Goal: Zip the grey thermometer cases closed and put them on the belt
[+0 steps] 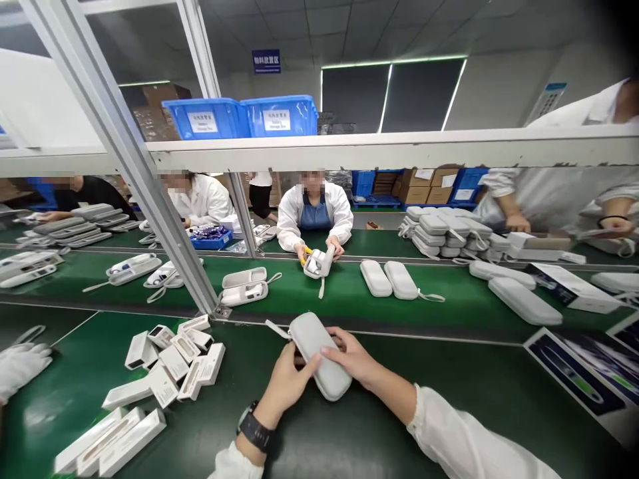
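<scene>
A light grey oblong zip case (319, 356) with a wrist strap lies tilted on the green table in front of me. My left hand (288, 380), with a black watch at the wrist, grips its near left side. My right hand (355, 359) wraps over its right side, fingers on the top edge. Both hands hold the same case, which looks closed.
Several small white boxes (172, 362) lie scattered at the left. A green conveyor (449, 299) carries more grey cases (388, 278) and open cases (244, 285). Product cartons (582, 376) lie at the right. A slanted metal post (164, 219) stands left. Workers in white coats sit opposite; a gloved hand (20, 366) rests far left.
</scene>
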The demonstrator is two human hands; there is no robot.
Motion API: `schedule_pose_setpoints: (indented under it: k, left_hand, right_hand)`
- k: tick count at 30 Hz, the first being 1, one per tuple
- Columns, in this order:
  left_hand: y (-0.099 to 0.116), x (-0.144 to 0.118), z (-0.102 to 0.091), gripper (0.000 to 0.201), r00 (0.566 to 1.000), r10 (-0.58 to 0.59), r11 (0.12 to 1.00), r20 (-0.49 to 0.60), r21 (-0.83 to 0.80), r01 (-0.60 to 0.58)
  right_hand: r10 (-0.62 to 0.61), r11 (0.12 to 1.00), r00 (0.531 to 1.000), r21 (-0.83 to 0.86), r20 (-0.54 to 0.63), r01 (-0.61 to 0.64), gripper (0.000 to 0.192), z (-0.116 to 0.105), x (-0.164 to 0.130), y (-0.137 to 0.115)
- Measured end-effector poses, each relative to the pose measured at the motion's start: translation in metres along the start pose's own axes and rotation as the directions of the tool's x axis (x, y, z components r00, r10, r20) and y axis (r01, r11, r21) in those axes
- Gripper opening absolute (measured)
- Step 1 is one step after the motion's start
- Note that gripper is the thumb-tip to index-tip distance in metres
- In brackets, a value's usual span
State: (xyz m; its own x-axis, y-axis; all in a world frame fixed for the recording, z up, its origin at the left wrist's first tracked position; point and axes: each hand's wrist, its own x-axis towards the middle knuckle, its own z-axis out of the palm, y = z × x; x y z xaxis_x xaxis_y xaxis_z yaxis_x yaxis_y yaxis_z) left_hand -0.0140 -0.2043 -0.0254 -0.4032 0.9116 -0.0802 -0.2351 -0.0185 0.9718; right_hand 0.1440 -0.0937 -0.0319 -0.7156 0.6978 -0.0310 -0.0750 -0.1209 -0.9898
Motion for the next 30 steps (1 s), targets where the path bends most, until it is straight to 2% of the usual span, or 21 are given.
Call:
schedule_pose_setpoints:
  k: [2,4,6,7,8,9,10,11,12,14,15,16,18,19,21,23,27,30]
  left_hand:
    - [-0.004,0.003,-0.001,0.046,1.0,-0.025,0.997,-0.014,0.069,0.026]
    - [-0.002,0.003,-0.004,0.039,0.999,-0.047,0.989,0.008,0.141,0.046]
    - [0.003,0.001,-0.007,0.035,0.998,-0.052,0.979,0.039,0.197,0.043]
    - [0.005,0.0,-0.007,0.034,0.998,-0.044,0.977,0.05,0.211,0.033]
    - [0.006,-0.001,-0.007,0.034,0.998,-0.032,0.976,0.054,0.218,0.019]
    - [0.006,-0.002,-0.007,0.034,0.998,-0.021,0.976,0.06,0.22,0.007]
    - [0.006,-0.002,-0.006,0.033,0.998,-0.012,0.976,0.065,0.22,-0.003]
    - [0.005,-0.002,-0.004,0.033,0.998,-0.005,0.975,0.07,0.222,-0.011]
    - [0.004,-0.002,-0.003,0.032,0.997,0.001,0.973,0.073,0.229,-0.018]
    - [0.001,-0.002,0.001,0.031,0.998,0.023,0.967,0.064,0.253,-0.038]
    - [0.0,-0.002,0.002,0.03,0.998,0.041,0.962,0.054,0.267,-0.054]
    - [0.0,-0.002,0.003,0.03,0.997,0.063,0.956,0.041,0.283,-0.073]
    - [0.001,-0.003,0.005,0.028,0.995,0.101,0.942,0.018,0.319,-0.102]
    - [0.002,-0.003,0.005,0.027,0.993,0.116,0.935,0.01,0.337,-0.112]
    - [0.006,-0.003,0.005,0.026,0.992,0.127,0.921,-0.001,0.371,-0.118]
    - [0.009,-0.002,0.003,0.026,0.993,0.12,0.919,-0.008,0.379,-0.108]
    - [0.004,0.008,-0.007,0.016,0.996,0.069,0.964,-0.053,0.26,-0.053]
    - [-0.005,0.018,-0.015,0.013,0.988,-0.15,0.988,-0.044,0.038,0.152]
  right_hand:
    - [-0.021,0.99,0.982,-0.139,-0.19,-0.006,0.053,-0.013,0.02,-0.005]
    - [-0.052,0.965,0.918,-0.257,-0.393,-0.056,0.054,-0.036,0.041,-0.016]
    - [-0.145,0.928,0.812,-0.363,-0.565,-0.086,0.061,-0.061,0.056,-0.029]
    - [-0.242,0.891,0.733,-0.444,-0.636,-0.091,0.065,-0.071,0.06,-0.033]
    - [-0.368,0.833,0.653,-0.546,-0.662,-0.084,0.067,-0.077,0.062,-0.036]
    - [-0.498,0.754,0.589,-0.654,-0.637,-0.07,0.066,-0.078,0.063,-0.036]
    - [-0.604,0.662,0.565,-0.748,-0.562,-0.036,0.061,-0.074,0.063,-0.034]
    - [-0.656,0.59,0.598,-0.807,-0.461,0.024,0.053,-0.064,0.064,-0.031]
    - [-0.627,0.576,0.687,-0.812,-0.367,0.091,0.045,-0.05,0.068,-0.027]
    - [-0.399,0.681,0.89,-0.721,-0.221,0.126,0.032,-0.014,0.085,-0.018]
    - [-0.234,0.752,0.956,-0.656,-0.178,0.062,0.029,0.005,0.1,-0.014]
    - [-0.109,0.789,0.982,-0.615,-0.152,-0.008,0.029,0.024,0.117,-0.01]
    - [0.041,0.812,0.988,-0.571,-0.146,-0.118,0.032,0.055,0.158,-0.007]
    - [0.079,0.813,0.985,-0.563,-0.151,-0.151,0.034,0.066,0.178,-0.006]
    - [0.137,0.811,0.978,-0.548,-0.16,-0.203,0.035,0.079,0.211,-0.007]
    - [0.155,0.81,0.973,-0.542,-0.17,-0.223,0.031,0.082,0.23,-0.009]
    - [0.073,0.83,0.982,-0.535,-0.174,-0.157,0.02,0.07,0.23,-0.017]
    - [-0.012,0.848,0.989,-0.526,-0.146,-0.068,0.017,0.058,0.208,-0.032]
